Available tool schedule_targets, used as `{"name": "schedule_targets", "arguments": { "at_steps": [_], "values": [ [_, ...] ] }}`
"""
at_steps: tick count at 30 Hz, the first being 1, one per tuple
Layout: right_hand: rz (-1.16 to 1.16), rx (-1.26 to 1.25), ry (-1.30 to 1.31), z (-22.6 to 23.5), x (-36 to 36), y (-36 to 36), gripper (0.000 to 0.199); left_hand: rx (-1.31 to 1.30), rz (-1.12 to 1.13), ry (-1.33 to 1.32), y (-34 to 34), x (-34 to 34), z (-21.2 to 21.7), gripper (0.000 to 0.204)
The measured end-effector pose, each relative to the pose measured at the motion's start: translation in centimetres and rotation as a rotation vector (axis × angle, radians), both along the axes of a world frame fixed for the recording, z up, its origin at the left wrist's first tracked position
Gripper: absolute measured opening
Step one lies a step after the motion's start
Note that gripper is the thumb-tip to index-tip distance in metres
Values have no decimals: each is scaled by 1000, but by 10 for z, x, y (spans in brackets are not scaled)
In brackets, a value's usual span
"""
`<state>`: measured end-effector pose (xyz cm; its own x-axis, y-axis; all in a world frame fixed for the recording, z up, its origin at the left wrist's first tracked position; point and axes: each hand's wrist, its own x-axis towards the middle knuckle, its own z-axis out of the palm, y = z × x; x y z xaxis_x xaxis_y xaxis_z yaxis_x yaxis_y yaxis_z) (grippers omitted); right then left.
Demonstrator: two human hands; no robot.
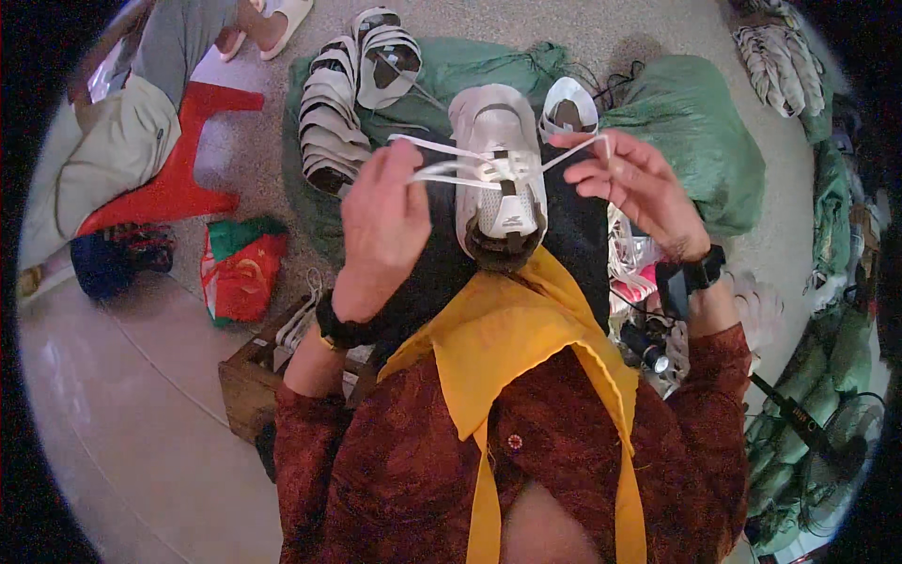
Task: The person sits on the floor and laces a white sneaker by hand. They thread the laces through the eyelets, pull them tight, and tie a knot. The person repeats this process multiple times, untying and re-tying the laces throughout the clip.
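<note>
A light grey and white sneaker (490, 111) lies on my dark-clothed lap, its toe pointing away and its heel toward me. White shoelace (434, 145) strands cross over its tongue and stretch out to both sides. On the left of the shoe, my left hand (385, 211) is closed on lace strands, its fingertips partly blurred. My right hand (644, 188) pinches another stretch of lace between thumb and forefinger, the other fingers spread. Just behind this hand stands a white shoe piece (569, 105).
Stacked shoe uppers (331, 127) lie on green sheeting (299, 202) at the far left. A stuffed green sack (709, 141) sits at the right. By my left forearm is a wooden box (246, 381). Beyond it, another person sits on a red stool (202, 155).
</note>
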<state>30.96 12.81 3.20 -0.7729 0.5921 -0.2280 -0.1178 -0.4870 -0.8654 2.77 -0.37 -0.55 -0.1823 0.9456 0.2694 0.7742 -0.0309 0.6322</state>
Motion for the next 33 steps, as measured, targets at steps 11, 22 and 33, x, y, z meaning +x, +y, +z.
{"name": "schedule_targets", "arguments": {
  "at_steps": [11, 22, 33],
  "values": [
    [-406, 75, -72, -13, 88, 16, 18, 155, 25, -178, 8, 33, -14, 9],
    [-750, -173, -82, -100, 284, 15, 18, -13, -231, -250, 34, 34, -29, 21],
    [-350, 517, -644, -80, 109, -3, 21, -266, -508, -212, 40, 14, 9, 13]
  ]
}}
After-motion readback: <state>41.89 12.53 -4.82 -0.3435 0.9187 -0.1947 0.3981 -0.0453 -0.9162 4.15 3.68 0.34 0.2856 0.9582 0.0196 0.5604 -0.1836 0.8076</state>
